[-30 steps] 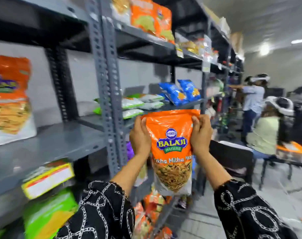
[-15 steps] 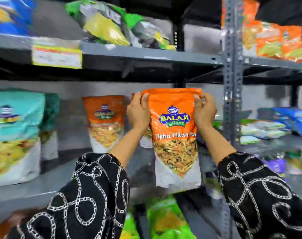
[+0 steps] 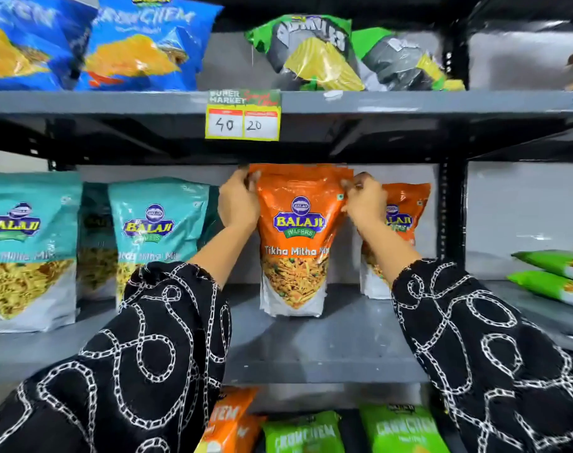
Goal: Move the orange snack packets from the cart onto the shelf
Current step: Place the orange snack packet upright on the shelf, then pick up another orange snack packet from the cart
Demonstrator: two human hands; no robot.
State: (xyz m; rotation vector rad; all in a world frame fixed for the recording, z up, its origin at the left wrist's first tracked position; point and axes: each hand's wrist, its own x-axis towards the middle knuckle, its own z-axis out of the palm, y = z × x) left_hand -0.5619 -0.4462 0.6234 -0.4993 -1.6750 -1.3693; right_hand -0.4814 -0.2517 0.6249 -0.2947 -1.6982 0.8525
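Orange packet standing upright mid-shelf, base touching down. Left hand and right hand pinching its top corners, equally near. Just needs letting go, probably.

orange packet says "BALAJI WAFERS", "Tikha Mitha"; shelf tag reads "SUPER MARKET", 40 and 20; teal packs also Balaji.

A grey metal rack of stacked boards stands against a pale grey wall, a black perforated upright rising at its right side and a yellow price tag hanging from the upper board's front edge.
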